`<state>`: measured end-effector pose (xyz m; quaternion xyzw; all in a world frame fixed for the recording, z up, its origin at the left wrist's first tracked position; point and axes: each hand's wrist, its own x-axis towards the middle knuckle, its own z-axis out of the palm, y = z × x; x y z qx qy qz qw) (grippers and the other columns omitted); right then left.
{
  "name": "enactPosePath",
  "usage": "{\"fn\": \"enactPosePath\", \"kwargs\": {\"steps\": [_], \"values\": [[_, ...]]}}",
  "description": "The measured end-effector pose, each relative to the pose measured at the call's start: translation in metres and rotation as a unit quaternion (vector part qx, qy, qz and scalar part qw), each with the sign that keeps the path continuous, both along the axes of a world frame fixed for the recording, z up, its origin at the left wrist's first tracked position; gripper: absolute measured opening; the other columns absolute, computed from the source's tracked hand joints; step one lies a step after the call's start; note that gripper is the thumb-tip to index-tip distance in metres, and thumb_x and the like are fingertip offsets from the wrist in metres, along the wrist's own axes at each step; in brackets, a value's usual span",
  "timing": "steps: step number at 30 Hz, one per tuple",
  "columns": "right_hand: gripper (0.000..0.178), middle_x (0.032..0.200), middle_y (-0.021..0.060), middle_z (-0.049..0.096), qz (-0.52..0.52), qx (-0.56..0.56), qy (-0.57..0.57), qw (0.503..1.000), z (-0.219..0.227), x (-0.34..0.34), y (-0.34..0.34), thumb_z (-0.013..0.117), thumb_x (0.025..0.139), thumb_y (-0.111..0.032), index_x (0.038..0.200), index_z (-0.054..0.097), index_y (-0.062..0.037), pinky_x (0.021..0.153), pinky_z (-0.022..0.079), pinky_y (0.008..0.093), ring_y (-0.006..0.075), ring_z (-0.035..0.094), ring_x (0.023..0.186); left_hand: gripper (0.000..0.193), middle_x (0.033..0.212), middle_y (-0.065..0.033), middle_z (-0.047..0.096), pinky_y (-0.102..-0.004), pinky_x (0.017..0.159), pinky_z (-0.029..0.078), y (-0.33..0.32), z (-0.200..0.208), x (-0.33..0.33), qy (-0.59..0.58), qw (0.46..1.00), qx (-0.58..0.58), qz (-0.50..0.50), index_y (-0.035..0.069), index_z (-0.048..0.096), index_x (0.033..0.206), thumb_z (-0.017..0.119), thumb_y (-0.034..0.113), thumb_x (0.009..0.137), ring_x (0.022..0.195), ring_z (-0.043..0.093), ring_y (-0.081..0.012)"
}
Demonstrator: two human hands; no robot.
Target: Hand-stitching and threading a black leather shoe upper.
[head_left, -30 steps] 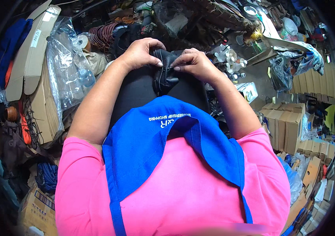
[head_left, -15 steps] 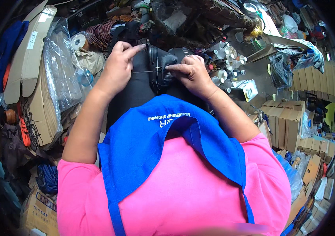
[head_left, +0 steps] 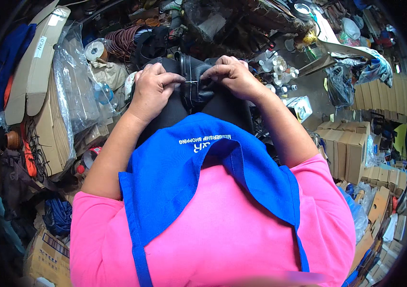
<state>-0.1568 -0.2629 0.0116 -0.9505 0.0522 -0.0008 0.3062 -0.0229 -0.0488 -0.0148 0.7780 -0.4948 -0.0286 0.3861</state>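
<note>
A black leather article (head_left: 196, 98), shaped like part of a shoe, rests on my lap between my knees. Pale stitching runs up its seam, and a short length of white thread (head_left: 191, 82) crosses that seam. My left hand (head_left: 153, 91) is at its left side, thumb and forefinger pinched at the thread's left end. On the other side, my right hand (head_left: 236, 79) has its thumb and fingers closed against the leather's right edge. What lies between those right fingertips is too small to make out.
Several bottles (head_left: 276, 67) stand beyond my right forearm, near a metal tin (head_left: 300, 108). A thread spool (head_left: 95, 50) and plastic-wrapped cardboard (head_left: 76, 81) are at the left. Stacked cardboard (head_left: 344, 146) lies at the right. My blue apron (head_left: 174, 158) covers my front.
My left hand has come in from the far left toward the seam, and the long thread stretched from it now shows only as a short piece. The right hand has shifted slightly up and left.
</note>
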Motion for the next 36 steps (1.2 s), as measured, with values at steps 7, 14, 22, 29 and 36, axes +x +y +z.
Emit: {"fn": "enactPosePath", "kwargs": {"steps": [7,14,22,29,36], "values": [[0.027,0.09,-0.001,0.059,-0.001,0.039,0.023,0.999,-0.005,0.002,-0.007,0.063,0.079,-0.015,0.097,0.073,-0.0322,0.093,0.031,0.0388,0.0193,0.052,0.1,0.019,0.072,-0.003,0.049,-0.0353,0.068,0.04,0.0,0.0,0.002,-0.015,1.0,-0.018,-0.004,0.018,0.074,0.088,0.072,0.008,0.071,0.074,0.05,-0.0216],[0.035,0.08,-0.0002,0.056,0.007,0.018,-0.009,1.0,-0.003,-0.001,-0.004,0.063,0.074,-0.005,0.101,0.074,-0.0236,0.086,0.039,0.0329,0.016,0.052,0.088,0.021,0.071,-0.0023,0.051,-0.0349,0.07,0.04,-0.003,-0.001,-0.001,-0.02,0.999,-0.016,-0.036,0.018,0.074,0.089,0.071,0.008,0.072,0.074,0.051,-0.0216],[0.026,0.078,-0.0007,0.062,0.007,0.052,-0.05,0.997,-0.008,-0.003,-0.007,0.072,0.076,-0.016,0.102,0.073,-0.02,0.084,0.04,0.0327,0.0173,0.054,0.084,0.024,0.073,-0.001,0.054,-0.0355,0.076,0.04,-0.004,0.001,0.002,-0.038,0.997,-0.013,-0.062,0.017,0.073,0.095,0.069,0.007,0.073,0.079,0.054,-0.02],[0.023,0.08,0.0009,0.066,-0.041,0.044,-0.033,0.998,-0.005,0.004,0.01,0.075,0.074,-0.017,0.097,0.073,-0.0164,0.082,0.041,0.0323,0.0157,0.055,0.083,0.02,0.077,-0.0026,0.066,-0.0359,0.078,0.042,-0.012,-0.001,-0.004,0.042,0.999,0.008,0.0,0.013,0.071,0.09,0.073,0.014,0.07,0.082,0.06,-0.0204],[0.018,0.085,0.0023,0.069,-0.103,0.153,0.028,0.982,-0.004,0.02,0.016,0.077,0.074,-0.016,0.088,0.072,-0.0071,0.082,0.047,0.0281,0.0122,0.063,0.085,0.019,0.077,-0.0012,0.067,-0.0348,0.078,0.043,-0.022,-0.001,-0.006,0.048,0.997,0.049,0.029,0.012,0.07,0.085,0.075,0.018,0.068,0.083,0.061,-0.021]]}}
